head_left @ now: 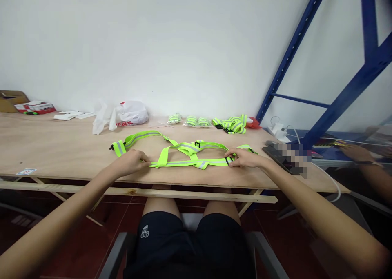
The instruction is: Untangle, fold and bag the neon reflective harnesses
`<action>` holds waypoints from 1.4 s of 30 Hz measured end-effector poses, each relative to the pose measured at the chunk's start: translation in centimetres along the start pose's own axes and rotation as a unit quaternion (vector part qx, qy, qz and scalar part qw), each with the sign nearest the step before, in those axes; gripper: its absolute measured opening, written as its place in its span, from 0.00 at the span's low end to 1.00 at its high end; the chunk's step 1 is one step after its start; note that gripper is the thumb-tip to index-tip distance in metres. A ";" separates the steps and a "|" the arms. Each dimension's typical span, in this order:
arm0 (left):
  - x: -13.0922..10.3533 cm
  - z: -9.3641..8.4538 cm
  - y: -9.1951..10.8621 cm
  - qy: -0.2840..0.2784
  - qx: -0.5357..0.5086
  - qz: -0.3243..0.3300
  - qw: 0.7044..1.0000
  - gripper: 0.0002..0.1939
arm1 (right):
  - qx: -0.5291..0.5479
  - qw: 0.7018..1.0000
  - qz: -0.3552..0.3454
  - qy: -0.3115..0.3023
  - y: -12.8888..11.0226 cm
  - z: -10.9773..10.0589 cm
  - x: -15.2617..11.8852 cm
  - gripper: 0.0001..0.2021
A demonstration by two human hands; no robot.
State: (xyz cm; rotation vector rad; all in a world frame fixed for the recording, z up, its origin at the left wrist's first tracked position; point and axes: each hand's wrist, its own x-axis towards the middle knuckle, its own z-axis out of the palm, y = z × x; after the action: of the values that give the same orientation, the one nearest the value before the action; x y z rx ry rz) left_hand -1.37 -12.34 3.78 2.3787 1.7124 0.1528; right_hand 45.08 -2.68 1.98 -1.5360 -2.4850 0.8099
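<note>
We see a neon yellow-green reflective strap harness with grey stripes (183, 152) spread flat on the pale plywood table (61, 148), near its front edge. Our left hand (133, 161) rests on the harness's front strap near its left end, fingers curled down over the strap, pinching it. Our right hand (243, 158) is on the right end of the same strap, fingertips closed on it beside a small black buckle (227, 160). The strap runs straight between both hands.

Behind the harness, by the white wall, lie a crumpled white plastic bag with red print (128, 114), three small rolled yellow-green bands in clear wrap (190, 120) and a bundled second yellow-green harness (232, 125). A blue metal rack frame (346, 91) stands at the right. Another person's hand (352, 150) shows at the far right edge, well apart from ours.
</note>
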 end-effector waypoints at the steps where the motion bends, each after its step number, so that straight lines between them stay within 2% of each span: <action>1: 0.5 -0.5 -0.2 -0.019 -0.015 -0.009 1.000 0.15 | -0.025 1.000 -0.002 0.003 -0.2 -0.2 0.0 0.23; 6: 2.5 -1.6 -0.4 -0.113 -0.039 -0.020 0.993 0.18 | -0.112 0.993 -0.009 0.039 -1.5 -0.6 -0.4 0.18; 10: 2.9 -1.5 -0.3 -0.146 -0.023 -0.025 0.989 0.18 | -0.150 0.987 -0.016 0.061 -2.2 -0.4 -1.1 0.13; 16: 2.7 -2.1 0.2 -0.120 -0.002 -0.003 0.993 0.15 | -0.189 0.979 -0.023 0.071 -2.7 -0.5 -1.5 0.09; 24: 3.0 -2.3 0.2 -0.095 -0.044 0.032 0.994 0.15 | -0.211 0.973 -0.022 0.092 -2.3 -0.6 -1.8 0.09; 26: 3.2 -2.4 -0.2 -0.064 -0.032 0.047 0.996 0.16 | -0.218 0.970 -0.022 0.102 -2.1 -0.8 -2.0 0.09; 28: 3.4 -2.6 -0.4 -0.003 -0.004 0.068 0.998 0.16 | -0.240 0.962 -0.025 0.126 -2.0 -1.0 -2.3 0.08; 31: 3.5 -2.6 -0.6 0.100 0.074 0.089 0.988 0.13 | -0.301 0.936 -0.033 0.177 -2.3 -0.9 -2.8 0.07; 33: 3.4 -1.9 -0.9 0.149 0.147 0.115 0.971 0.12 | -0.353 0.914 -0.044 0.196 -2.5 -0.2 -3.3 0.06; 37: 1.8 1.1 -1.5 0.177 0.230 0.221 0.931 0.14 | -0.404 0.889 -0.081 0.198 -2.0 3.1 -4.9 0.04; 39: 0.4 2.5 -1.5 0.193 0.232 0.250 0.920 0.13 | -0.392 0.892 -0.076 0.211 -1.3 4.8 -5.9 0.04; 42: -1.7 3.7 -1.0 0.217 0.216 0.250 0.918 0.11 | -0.333 0.912 -0.068 0.231 -0.3 6.1 -7.3 0.10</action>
State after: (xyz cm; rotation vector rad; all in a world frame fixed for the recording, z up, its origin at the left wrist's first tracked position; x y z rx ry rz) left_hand -2.14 -14.07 0.03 3.2915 1.3416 0.4511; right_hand 46.12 -11.37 -1.79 -1.4435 -2.5497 -0.4446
